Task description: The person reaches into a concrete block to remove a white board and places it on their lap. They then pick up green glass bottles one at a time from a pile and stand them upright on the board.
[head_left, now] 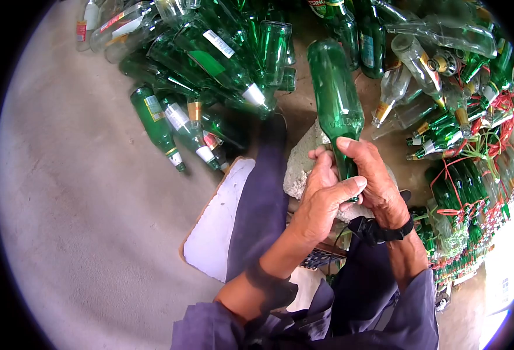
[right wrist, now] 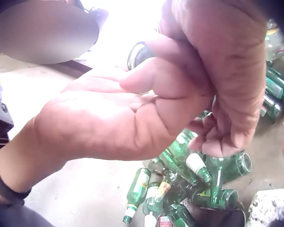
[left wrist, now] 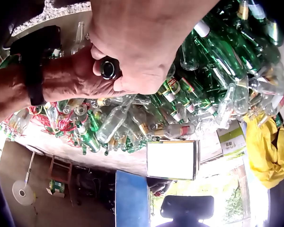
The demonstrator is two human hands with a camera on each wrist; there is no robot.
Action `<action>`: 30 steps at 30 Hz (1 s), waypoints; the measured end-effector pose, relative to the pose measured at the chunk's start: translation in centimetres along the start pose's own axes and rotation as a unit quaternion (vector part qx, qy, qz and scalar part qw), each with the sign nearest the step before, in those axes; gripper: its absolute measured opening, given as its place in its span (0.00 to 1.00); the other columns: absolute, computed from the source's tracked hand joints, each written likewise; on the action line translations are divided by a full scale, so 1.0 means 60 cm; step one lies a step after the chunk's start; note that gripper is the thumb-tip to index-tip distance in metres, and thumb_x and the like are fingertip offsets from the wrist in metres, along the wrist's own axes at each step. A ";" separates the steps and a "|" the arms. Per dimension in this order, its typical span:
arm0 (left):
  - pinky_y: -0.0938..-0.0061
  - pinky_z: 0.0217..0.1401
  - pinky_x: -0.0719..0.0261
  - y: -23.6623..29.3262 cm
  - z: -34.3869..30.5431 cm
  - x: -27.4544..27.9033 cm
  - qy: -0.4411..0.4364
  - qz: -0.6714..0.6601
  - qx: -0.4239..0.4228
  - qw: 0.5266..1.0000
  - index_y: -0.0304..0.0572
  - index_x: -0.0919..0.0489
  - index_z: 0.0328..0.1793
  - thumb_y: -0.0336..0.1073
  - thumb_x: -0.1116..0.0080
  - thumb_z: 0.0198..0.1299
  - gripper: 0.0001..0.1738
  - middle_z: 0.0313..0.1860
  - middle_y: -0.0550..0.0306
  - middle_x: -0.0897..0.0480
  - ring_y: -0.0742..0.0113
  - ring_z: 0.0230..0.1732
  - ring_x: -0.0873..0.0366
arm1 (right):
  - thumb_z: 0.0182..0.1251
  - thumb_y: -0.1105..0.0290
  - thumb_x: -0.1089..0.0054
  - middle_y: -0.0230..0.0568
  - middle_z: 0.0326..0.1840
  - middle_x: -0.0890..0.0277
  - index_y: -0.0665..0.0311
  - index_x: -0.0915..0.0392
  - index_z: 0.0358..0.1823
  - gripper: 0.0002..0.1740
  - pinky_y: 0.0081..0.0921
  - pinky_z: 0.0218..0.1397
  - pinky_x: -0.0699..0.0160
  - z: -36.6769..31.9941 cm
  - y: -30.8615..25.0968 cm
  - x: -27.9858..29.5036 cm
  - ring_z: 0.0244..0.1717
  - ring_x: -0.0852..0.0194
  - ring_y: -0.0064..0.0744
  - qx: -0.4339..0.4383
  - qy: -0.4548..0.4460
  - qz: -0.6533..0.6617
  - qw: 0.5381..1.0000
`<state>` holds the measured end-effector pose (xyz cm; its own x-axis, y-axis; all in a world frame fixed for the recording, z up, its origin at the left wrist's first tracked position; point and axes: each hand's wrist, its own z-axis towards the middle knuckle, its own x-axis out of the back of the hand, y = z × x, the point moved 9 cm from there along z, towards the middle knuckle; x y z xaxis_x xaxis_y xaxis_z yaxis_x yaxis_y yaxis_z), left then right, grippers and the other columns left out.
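A bare green glass bottle (head_left: 335, 93) is held base up and away from the body, its neck toward me. My left hand (head_left: 322, 201) grips the neck end, its thumb laid across near the mouth. Higher on the neck, my right hand (head_left: 378, 178) holds it with the thumb along the glass. In the left wrist view the dark bottle mouth (left wrist: 110, 68) pokes out between the two hands. The right wrist view shows the mouth's rim (right wrist: 139, 54) beside the left thumb; the rest of the bottle is hidden there by the hands.
Loose green and clear bottles (head_left: 216, 52) pile up ahead and to the left. At right stand bundles of bottles tied with red string (head_left: 458, 186). A rough concrete block (head_left: 299, 166) sits below the hands, a white board (head_left: 219, 224) beside the left leg.
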<state>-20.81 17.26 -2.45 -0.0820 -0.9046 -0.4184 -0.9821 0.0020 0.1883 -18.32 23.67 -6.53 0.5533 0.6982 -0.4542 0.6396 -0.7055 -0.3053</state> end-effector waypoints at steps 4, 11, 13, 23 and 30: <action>0.82 0.37 0.30 -0.006 0.001 -0.015 -0.057 0.014 -0.023 0.998 0.38 0.35 0.63 0.27 0.44 0.60 0.24 0.40 0.61 0.26 0.77 0.35 0.28 | 0.77 0.45 0.58 0.46 0.50 0.19 0.70 0.29 0.62 0.33 0.30 0.57 0.19 -0.016 0.028 -0.011 0.49 0.19 0.34 0.021 0.029 0.302 0.953; 0.76 0.41 0.26 -0.063 -0.011 -0.057 -0.138 0.038 0.019 0.989 0.37 0.36 0.66 0.29 0.38 0.59 0.30 0.41 0.55 0.25 0.71 0.37 0.27 | 0.73 0.44 0.51 0.52 0.54 0.22 0.69 0.29 0.63 0.34 0.35 0.61 0.24 -0.021 0.264 0.088 0.57 0.23 0.43 0.093 0.141 0.038 0.985; 0.77 0.31 0.30 -0.069 -0.014 -0.074 -0.167 0.007 0.010 0.986 0.37 0.35 0.62 0.29 0.39 0.56 0.27 0.35 0.58 0.26 0.73 0.29 0.29 | 0.70 0.43 0.46 0.50 0.49 0.19 0.70 0.26 0.59 0.34 0.34 0.60 0.25 -0.006 0.298 0.083 0.55 0.22 0.41 -0.003 0.227 -0.197 0.954; 0.72 0.43 0.25 -0.092 -0.030 -0.044 -0.160 0.143 -0.011 0.977 0.27 0.42 0.70 0.33 0.37 0.57 0.38 0.46 0.45 0.25 0.66 0.34 0.25 | 0.55 0.54 0.31 0.60 0.38 0.15 0.82 0.19 0.38 0.29 0.38 0.53 0.22 0.111 0.371 0.045 0.43 0.15 0.52 -0.022 0.404 -0.226 0.886; 0.67 0.43 0.22 -0.048 -0.020 -0.040 -0.175 0.147 0.048 0.972 0.18 0.46 0.72 0.35 0.39 0.55 0.43 0.47 0.34 0.24 0.59 0.33 0.21 | 0.46 0.69 0.30 0.55 0.35 0.19 0.87 0.24 0.39 0.25 0.38 0.46 0.22 0.097 0.407 0.061 0.38 0.19 0.44 -0.048 0.469 -0.066 0.880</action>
<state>-17.58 18.89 -0.91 -0.3975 -0.6589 -0.6386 -0.9175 0.2940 0.2678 -3.77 8.28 -20.55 0.6392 0.5983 0.4832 0.7483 -0.6288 -0.2114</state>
